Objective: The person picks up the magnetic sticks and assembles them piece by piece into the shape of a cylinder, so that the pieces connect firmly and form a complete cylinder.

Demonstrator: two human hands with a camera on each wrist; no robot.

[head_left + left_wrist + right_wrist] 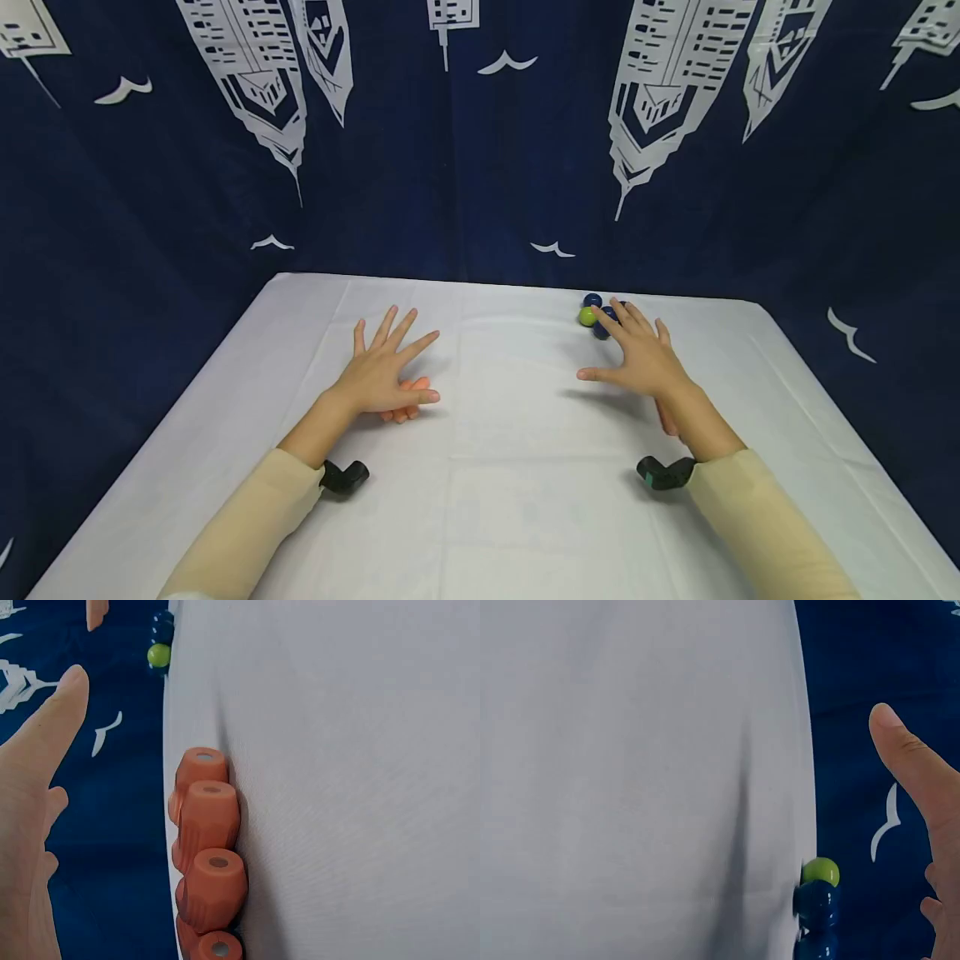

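My left hand [378, 371] hovers over the white table with its fingers spread and nothing in its grasp. Partly hidden beneath it are several orange, faceted barrel-shaped beads [211, 817] with holes in their ends, bunched together. My right hand [637, 358] is also spread and holds nothing. Just beyond its fingertips, near the back edge, sit a shiny green ball [587, 317] and several dark blue balls [816, 904], close together and partly covered by the fingers in the head view. An orange-red thing [666, 418] shows from under the right wrist, mostly hidden.
A white cloth [480, 517] covers the table. Behind its far edge hangs a dark blue curtain [450, 192] printed with white buildings and birds. Black wrist devices [347, 477] stick out inward from both sleeves, low over the cloth.
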